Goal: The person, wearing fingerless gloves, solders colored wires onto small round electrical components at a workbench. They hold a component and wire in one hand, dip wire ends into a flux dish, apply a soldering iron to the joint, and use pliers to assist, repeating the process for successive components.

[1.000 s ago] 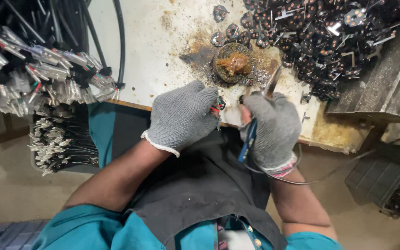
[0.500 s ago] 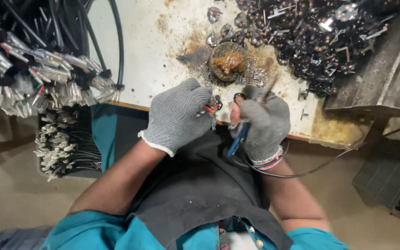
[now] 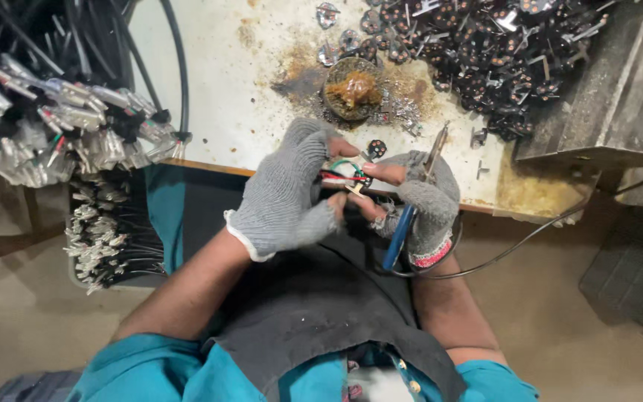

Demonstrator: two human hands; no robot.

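Observation:
Both hands wear grey fingerless knit gloves and meet at the near edge of a stained white worktable [image 3: 217, 97]. My left hand [image 3: 288, 193] pinches a small black connector [image 3: 355, 179] with red, green and white wires. My right hand [image 3: 418, 197] touches the same connector with its fingertips and also grips a blue-handled soldering iron [image 3: 414, 197], its metal tip pointing up over the table and its cord looping down to the right.
A round tin of brown flux [image 3: 353, 89] sits on the table just beyond the hands. A heap of small black metal parts [image 3: 500, 52] lies at the back right. Bundles of black cables with silver plugs [image 3: 61, 119] hang at the left.
The hands have turned and closed together, so the wired connector now shows between the fingertips. The soldering iron's tip has swung slightly to the right.

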